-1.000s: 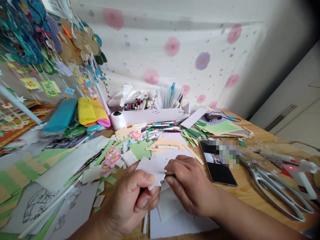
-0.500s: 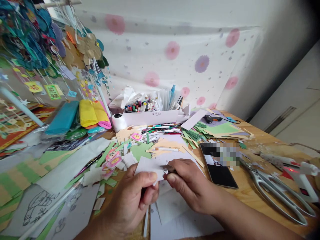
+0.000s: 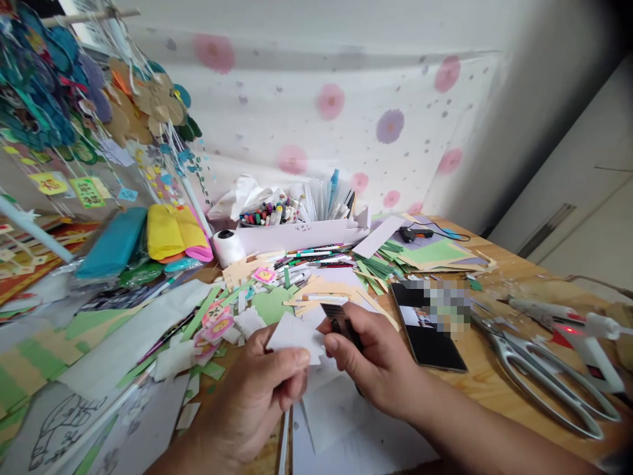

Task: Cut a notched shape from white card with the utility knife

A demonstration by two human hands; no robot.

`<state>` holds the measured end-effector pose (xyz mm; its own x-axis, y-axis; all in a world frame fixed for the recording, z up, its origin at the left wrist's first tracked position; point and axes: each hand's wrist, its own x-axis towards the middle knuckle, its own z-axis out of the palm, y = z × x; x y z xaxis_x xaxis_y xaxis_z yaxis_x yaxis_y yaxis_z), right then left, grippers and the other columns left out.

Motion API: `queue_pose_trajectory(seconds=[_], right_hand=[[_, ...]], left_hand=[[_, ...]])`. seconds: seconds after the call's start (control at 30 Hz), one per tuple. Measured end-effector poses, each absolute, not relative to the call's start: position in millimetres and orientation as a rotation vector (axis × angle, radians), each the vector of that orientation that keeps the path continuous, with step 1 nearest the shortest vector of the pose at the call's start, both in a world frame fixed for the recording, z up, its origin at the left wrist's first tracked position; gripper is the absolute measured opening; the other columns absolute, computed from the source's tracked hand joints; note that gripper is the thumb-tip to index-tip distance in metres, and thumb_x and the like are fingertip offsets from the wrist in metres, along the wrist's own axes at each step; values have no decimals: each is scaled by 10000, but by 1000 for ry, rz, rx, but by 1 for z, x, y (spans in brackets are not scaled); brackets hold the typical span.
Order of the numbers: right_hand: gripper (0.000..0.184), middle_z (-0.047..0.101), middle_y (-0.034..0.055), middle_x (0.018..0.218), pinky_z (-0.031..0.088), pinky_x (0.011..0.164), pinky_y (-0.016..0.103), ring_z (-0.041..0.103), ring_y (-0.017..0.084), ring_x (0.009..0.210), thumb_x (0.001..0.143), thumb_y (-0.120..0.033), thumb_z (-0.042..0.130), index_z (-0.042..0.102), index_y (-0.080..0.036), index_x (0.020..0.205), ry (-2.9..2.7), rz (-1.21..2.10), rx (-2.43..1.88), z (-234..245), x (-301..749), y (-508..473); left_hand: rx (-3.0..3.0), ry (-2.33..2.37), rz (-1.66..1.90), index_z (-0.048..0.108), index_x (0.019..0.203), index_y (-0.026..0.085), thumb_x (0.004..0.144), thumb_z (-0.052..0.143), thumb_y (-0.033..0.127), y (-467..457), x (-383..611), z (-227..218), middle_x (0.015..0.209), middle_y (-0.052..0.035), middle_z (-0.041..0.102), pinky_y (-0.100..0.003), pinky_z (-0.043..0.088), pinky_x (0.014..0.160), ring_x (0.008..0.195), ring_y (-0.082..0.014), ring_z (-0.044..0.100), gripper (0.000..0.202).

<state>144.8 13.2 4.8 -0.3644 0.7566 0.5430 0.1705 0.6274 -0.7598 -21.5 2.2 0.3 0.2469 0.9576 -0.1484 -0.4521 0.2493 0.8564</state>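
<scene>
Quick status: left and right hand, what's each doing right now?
Left hand: closed, pinching a paper piece.
Right hand: closed on a dark tool.

Left hand [image 3: 257, 396]: held up at centre, thumb pressed onto the curled forefinger in a tight pinch
Right hand [image 3: 378, 363]: just beside the left, back turned up, thumb and fingers closed in a grip
Left forearm [image 3: 182, 458]: bare, rising from the bottom edge
Right forearm [image 3: 494, 442]: bare, slanting from the lower right
</scene>
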Motion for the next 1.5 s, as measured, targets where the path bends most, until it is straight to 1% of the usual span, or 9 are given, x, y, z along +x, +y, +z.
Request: queue_pose_trajectory(seconds=[0.1, 0.2, 0.3, 0.37, 0.67, 0.93, 1.17, 1.4, 1.5], right_hand=[[88, 511, -29, 668, 372, 556, 205, 457, 97, 581, 892, -216, 557, 561, -159, 826, -1819, 641, -797, 1, 141, 13], [80, 541, -7, 708, 397, 583, 218, 492, 113, 617, 908, -224, 529, 562, -156, 883, -1821, 632, -755, 1, 143, 13], [100, 549, 12, 754, 402, 616, 243, 501, 134, 661, 929, -221, 468, 548, -161, 924, -1946, 616, -709, 6, 147, 13], [106, 538, 11, 737, 383, 618, 264, 486, 143, 651, 927, -204, 441, 536, -167, 898, -2066, 526, -707, 8, 150, 13], [117, 544, 9, 689, 348, 608, 304, 475, 162, 602, 902, -147, 404, 519, -171, 911, -2217, 232, -694, 6, 148, 13], [119, 582, 23, 711, 364, 607, 312, 491, 170, 596, 894, -140, 398, 503, -179, 933, -2277, 117, -700, 8, 148, 12], [109, 598, 36, 711, 358, 579, 310, 472, 178, 578, 884, -124, 397, 476, -181, 932, -2279, -35, -686, 7, 146, 12], [108, 592, 28, 711, 349, 581, 311, 463, 173, 576, 883, -113, 415, 488, -172, 936, -2300, -86, -749, 8, 148, 10], [109, 593, 32, 708, 350, 572, 310, 466, 175, 578, 883, -114, 408, 482, -171, 939, -2292, -100, -723, 8, 147, 10]], left_hand=[[646, 802, 1263, 612, 551, 177, 643, 789, 233, 3, -12, 1, 440, 52, 561, -170, 378, 432, 417, -65, 452, 207], [616, 802, 1342, 657, 622, 188, 689, 778, 284, 1, -4, 2, 503, 34, 622, -180, 413, 447, 459, -86, 513, 169], [662, 857, 1343, 601, 564, 185, 727, 740, 322, -3, -4, 5, 431, 35, 577, -188, 383, 421, 400, -83, 476, 254], [674, 893, 1338, 556, 537, 187, 727, 731, 319, -5, -6, 8, 392, 47, 531, -187, 352, 406, 368, -72, 430, 290], [612, 900, 1304, 505, 532, 191, 686, 744, 274, -6, -9, 13, 389, 89, 454, -169, 250, 376, 346, -38, 303, 296], [622, 822, 1239, 501, 520, 179, 692, 745, 306, -7, -10, 14, 374, 78, 470, -179, 225, 380, 327, -26, 305, 325], [573, 815, 1222, 497, 540, 183, 637, 800, 324, -14, -9, 16, 369, 88, 493, -166, 246, 372, 317, -19, 310, 348], [701, 1054, 1399, 488, 551, 200, 586, 837, 373, -14, -10, 13, 386, 78, 549, -156, 301, 348, 336, -59, 453, 391], [601, 912, 1282, 479, 537, 194, 613, 824, 358, -13, -9, 14, 357, 89, 501, -158, 283, 359, 307, -30, 363, 389]])
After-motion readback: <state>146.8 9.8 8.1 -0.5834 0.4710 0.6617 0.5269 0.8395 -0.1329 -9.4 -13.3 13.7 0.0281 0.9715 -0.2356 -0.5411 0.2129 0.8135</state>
